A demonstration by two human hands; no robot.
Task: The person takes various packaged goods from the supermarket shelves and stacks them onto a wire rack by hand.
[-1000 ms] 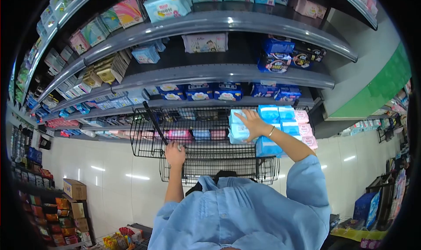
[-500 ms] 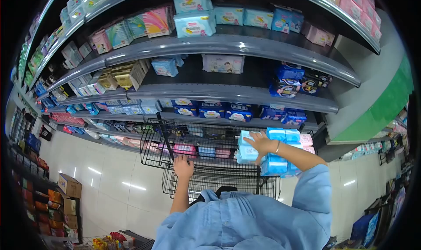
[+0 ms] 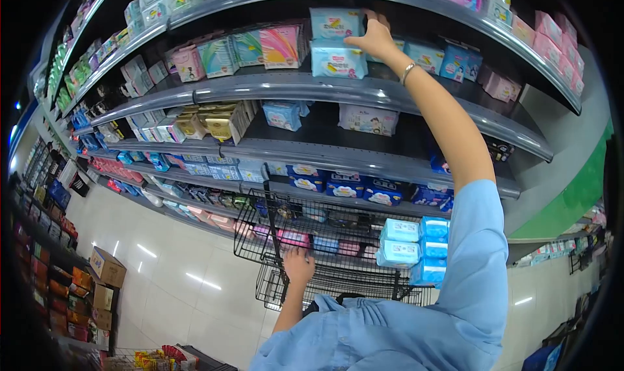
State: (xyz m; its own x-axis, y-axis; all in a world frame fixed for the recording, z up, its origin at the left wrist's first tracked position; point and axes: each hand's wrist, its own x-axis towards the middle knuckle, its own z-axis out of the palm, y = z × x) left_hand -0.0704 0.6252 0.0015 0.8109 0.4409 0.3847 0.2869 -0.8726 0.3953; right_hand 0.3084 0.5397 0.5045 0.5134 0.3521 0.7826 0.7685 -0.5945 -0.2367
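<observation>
My right hand point(image 3: 377, 38) is raised to the upper shelf, thumb and fingers apart, at the right side of two stacked light-blue packs point(image 3: 338, 60). Whether its fingertips touch the top pack is hard to tell. Low in front of me, my left hand point(image 3: 299, 265) rests at the near edge of the black wire cart point(image 3: 338, 208), beside its upright bar; its fingers are partly bent and their hold is unclear. Light-blue packs point(image 3: 398, 254) are stacked at the cart's right end, partly behind my right sleeve.
Shelves point(image 3: 286, 91) curve across the view with colourful packs point(image 3: 281, 46), a lone white-lilac pack point(image 3: 368, 119) and dark-blue packs point(image 3: 344, 186). A green-and-grey pillar point(image 3: 559, 189) stands at the right. Cardboard boxes point(image 3: 107, 267) stand on the left by the tiled floor.
My right hand has left the light-blue packs in the cart and moved up to the upper shelf. My left hand stays by the cart's bar. The view has shifted upward and left.
</observation>
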